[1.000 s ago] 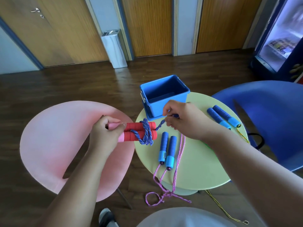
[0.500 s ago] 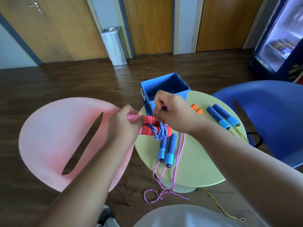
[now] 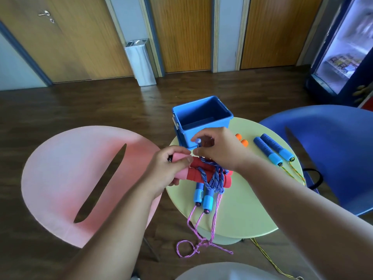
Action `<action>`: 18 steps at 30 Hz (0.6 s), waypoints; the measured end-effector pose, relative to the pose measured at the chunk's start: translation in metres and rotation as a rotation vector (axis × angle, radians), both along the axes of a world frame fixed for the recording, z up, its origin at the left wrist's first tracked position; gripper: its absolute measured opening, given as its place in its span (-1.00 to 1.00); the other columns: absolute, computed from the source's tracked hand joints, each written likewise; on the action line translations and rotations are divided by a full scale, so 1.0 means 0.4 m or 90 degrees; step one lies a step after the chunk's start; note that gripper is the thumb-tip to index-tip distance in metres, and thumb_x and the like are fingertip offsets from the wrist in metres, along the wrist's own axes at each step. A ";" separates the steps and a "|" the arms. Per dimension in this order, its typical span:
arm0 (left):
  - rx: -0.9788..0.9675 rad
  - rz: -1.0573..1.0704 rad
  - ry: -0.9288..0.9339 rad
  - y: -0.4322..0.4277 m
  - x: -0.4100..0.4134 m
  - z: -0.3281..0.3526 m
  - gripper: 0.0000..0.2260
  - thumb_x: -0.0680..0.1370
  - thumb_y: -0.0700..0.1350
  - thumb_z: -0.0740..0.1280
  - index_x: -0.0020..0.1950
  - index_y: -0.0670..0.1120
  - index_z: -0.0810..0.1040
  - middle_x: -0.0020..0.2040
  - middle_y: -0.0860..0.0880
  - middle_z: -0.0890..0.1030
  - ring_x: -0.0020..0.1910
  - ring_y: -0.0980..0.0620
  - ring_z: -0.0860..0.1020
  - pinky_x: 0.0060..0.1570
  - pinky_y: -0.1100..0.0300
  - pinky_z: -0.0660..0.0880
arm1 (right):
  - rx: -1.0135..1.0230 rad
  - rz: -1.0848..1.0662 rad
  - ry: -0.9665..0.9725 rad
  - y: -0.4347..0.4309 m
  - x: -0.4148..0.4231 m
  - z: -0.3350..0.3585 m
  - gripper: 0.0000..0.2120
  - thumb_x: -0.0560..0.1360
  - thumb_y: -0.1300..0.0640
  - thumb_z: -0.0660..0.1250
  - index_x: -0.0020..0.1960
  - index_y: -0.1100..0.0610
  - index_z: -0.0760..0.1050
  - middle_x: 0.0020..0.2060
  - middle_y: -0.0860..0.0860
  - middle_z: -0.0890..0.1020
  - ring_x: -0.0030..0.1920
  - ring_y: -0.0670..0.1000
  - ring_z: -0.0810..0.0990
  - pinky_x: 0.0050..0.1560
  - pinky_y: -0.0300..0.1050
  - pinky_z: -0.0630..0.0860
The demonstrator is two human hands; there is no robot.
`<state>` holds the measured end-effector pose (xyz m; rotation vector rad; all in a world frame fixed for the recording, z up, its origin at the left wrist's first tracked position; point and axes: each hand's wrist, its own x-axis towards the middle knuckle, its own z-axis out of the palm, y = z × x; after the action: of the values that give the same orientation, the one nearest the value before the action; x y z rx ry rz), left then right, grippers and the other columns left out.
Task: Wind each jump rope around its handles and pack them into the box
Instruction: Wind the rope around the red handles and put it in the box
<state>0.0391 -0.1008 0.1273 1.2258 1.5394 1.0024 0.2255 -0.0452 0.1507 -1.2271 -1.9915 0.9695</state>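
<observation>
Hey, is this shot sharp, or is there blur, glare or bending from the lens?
Head view: left hand, right hand and red handles wound with blue rope fairly sharp; fridge at far right washed out and smeared; door frames lean from wide-angle bending; pale sheen on the floor by the metal bin.

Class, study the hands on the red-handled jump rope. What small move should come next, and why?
Probably draw the held strand snug and tuck it under the wraps. The left hand grips the red handles together, the right hand pinches the blue rope just above them, and the coils look loose. The box stands open behind.
</observation>
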 end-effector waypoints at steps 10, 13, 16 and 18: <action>0.021 0.002 -0.052 0.012 0.028 -0.003 -0.91 0.65 -0.02 0.37 -0.02 0.07 0.66 -0.22 0.00 0.72 -0.52 -0.03 0.48 -0.53 0.26 0.32 | 0.001 -0.086 0.092 -0.023 -0.005 -0.010 -0.74 0.48 0.09 0.54 0.00 0.04 0.46 -0.25 -0.05 0.73 -0.21 -0.11 0.67 -0.09 -0.18 0.59; 0.034 0.047 -0.072 0.012 0.026 -0.008 -0.89 0.65 0.00 0.37 0.01 0.03 0.66 -0.18 -0.01 0.73 -0.50 -0.04 0.48 -0.49 0.25 0.33 | 0.039 -0.194 0.090 0.000 0.036 -0.035 -0.84 0.49 -0.15 0.38 -0.05 -0.11 0.47 -0.07 -0.12 0.68 -0.03 -0.10 0.65 0.13 0.12 0.57; 0.048 0.101 -0.099 0.016 0.021 -0.006 -0.90 0.66 0.00 0.35 0.04 0.03 0.64 -0.15 0.05 0.73 -0.47 -0.03 0.50 -0.43 0.22 0.37 | -0.117 -0.135 0.168 -0.021 0.082 -0.040 -0.76 0.53 -0.28 0.36 0.09 -0.21 0.45 0.11 0.05 0.62 -0.02 -0.05 0.65 0.03 0.02 0.62; 0.065 0.118 -0.100 0.018 0.030 -0.001 -0.92 0.67 -0.02 0.32 0.10 0.01 0.57 -0.17 0.12 0.72 -0.47 0.01 0.52 -0.42 0.20 0.41 | -0.179 -0.065 0.188 -0.052 0.087 -0.047 -0.68 0.55 -0.19 0.38 0.25 -0.18 0.42 0.11 0.05 0.58 -0.05 -0.01 0.67 -0.18 -0.01 0.66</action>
<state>0.0510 -0.0935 0.1269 1.0594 1.5129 1.2812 0.2602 -0.0659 0.1320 -1.2343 -1.5889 1.3280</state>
